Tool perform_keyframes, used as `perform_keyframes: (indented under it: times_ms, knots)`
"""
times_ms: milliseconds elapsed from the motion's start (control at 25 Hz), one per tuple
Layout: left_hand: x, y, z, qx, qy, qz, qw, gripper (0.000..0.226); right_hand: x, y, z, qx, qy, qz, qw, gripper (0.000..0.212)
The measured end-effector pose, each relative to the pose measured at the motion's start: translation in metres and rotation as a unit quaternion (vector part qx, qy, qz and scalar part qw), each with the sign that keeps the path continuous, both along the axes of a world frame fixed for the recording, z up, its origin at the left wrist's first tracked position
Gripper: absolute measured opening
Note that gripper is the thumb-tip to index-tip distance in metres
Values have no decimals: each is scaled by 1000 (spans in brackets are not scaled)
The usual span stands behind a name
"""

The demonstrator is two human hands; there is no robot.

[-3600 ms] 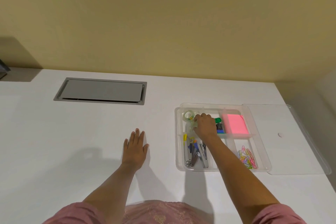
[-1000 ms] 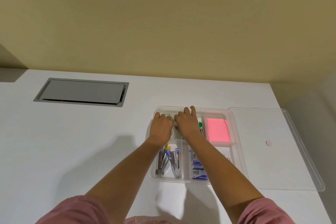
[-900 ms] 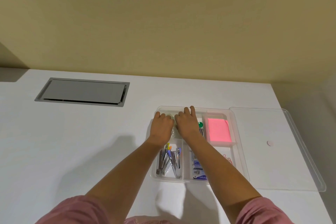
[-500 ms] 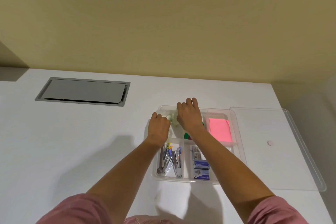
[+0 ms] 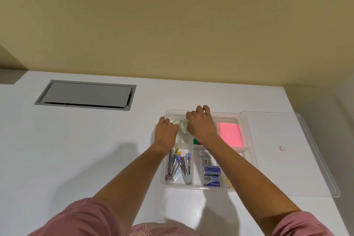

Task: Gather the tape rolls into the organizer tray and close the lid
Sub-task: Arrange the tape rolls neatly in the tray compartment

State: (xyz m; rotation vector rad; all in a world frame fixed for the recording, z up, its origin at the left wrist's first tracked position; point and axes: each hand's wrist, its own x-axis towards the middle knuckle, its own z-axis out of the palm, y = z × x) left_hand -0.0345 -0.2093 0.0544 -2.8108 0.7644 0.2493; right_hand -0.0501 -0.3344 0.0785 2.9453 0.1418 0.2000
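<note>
A clear organizer tray (image 5: pixel 165 181) sits on the white table, right of centre. Clear tape rolls (image 5: pixel 181 127) lie in its far left compartment, partly showing between my two hands. My left hand (image 5: pixel 167 132) has its fingers curled down on the rolls from the left. My right hand (image 5: pixel 201 125) is curled over them from the right, knuckles near the tray's back wall. Both sets of fingertips are hidden. The clear lid (image 5: pixel 287 161) lies flat on the table, touching the tray's right side.
The tray also holds metal staplers (image 5: pixel 179 168), staple boxes (image 5: pixel 211 176), a pink note pad (image 5: pixel 230 136) and coloured paper clips (image 5: pixel 229 181). A grey cable hatch (image 5: pixel 86 94) is set in the table at the back left. A wall lies behind.
My left hand came off the table and joined the right hand in the tray. In the last half second it pushed further onto the tape rolls; the right hand barely shifted.
</note>
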Motion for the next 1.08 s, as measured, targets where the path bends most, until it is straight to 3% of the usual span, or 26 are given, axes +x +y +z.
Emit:
perform_keyframes:
  times_ms: [520,720,840,1080]
  knots:
    - [-4,-3,13,51,28,-37,998,26,-12,14,-24,-3,101,43,994,35]
    - [-5,5,7,-13,31,-34,999,38,-11,3,-19,10,137,52,989,17]
    - [-5,8,5,-10,41,-58,997,44,-14,-3,-26,47,157,48,985,31]
    - [-2,4,3,7,35,-63,997,39,-18,-2,-30,48,166,41,984,30]
